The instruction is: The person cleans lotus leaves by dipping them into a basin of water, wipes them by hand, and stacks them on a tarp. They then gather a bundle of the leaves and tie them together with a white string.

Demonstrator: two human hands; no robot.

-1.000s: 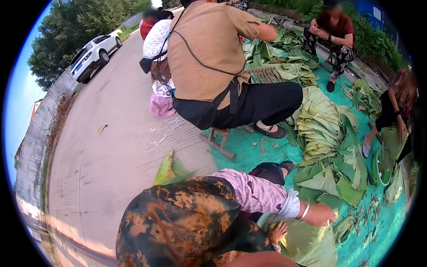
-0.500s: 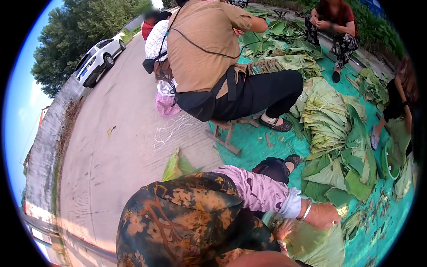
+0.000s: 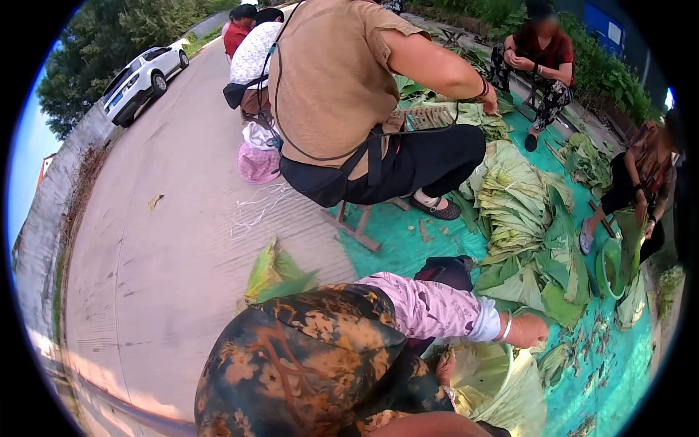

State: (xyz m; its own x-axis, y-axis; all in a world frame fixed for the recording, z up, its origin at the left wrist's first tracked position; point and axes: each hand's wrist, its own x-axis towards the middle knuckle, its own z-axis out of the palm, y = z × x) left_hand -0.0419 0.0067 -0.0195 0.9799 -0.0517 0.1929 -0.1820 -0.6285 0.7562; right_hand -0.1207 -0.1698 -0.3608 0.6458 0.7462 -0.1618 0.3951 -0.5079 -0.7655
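Note:
My left hand (image 3: 526, 331), in a pink printed sleeve with a bracelet at the wrist, is stretched out over the green sheet with its fingers curled closed. Whatever it may hold is too small to tell. Closer to my body, my right hand (image 3: 445, 370) is partly hidden behind my dark floral clothing and grips the edge of a large pale green leaf (image 3: 520, 400). A pale curved rim (image 3: 507, 370) shows beside this leaf. Just beyond my left hand lies a big pile of stacked leaves (image 3: 520, 211), with broad loose leaves at its near end.
A co-worker in a brown shirt (image 3: 331, 80) sits on a low wooden stool (image 3: 357, 231) ahead. Other people sit around the green sheet (image 3: 386, 255). At the right is a green basin (image 3: 610, 268). Loose leaves (image 3: 273, 275) lie on the concrete (image 3: 175, 277), where a white car (image 3: 145, 80) stands farther off.
My left hand has lifted away from the large leaf, uncovering the curved rim. The brown-shirted co-worker's arm now reaches out to the right. My view has shifted slightly.

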